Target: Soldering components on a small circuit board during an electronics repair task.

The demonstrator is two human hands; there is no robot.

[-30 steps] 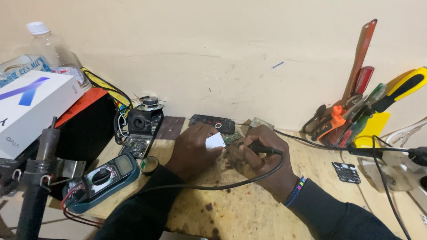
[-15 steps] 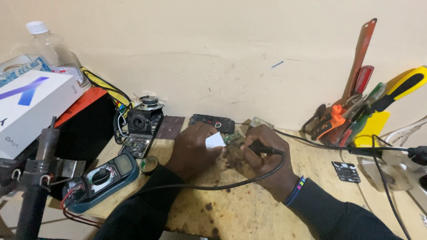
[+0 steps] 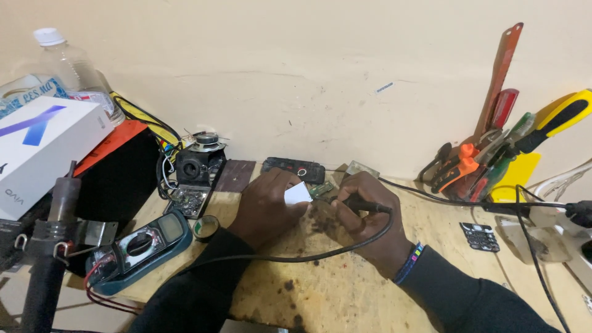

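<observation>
My left hand [image 3: 266,206] rests on the scorched wooden bench and pinches a small white piece [image 3: 297,193] against a green circuit board [image 3: 322,188]. Close beside it, my right hand [image 3: 364,216] is closed around a thin black soldering iron handle [image 3: 368,206], whose black cable [image 3: 296,256] loops back across the bench under my left forearm. The iron's tip is hidden between my two hands. Both arms wear dark sleeves, and a beaded bracelet [image 3: 409,263] sits on my right wrist.
A multimeter [image 3: 142,242] and tape roll [image 3: 205,226] lie left of my hands. Behind are a small speaker [image 3: 197,161], a dark phone [image 3: 293,168], boxes and a bottle [image 3: 71,61]. Screwdrivers and pliers [image 3: 493,160] lean on the wall at right, near a keypad [image 3: 480,236].
</observation>
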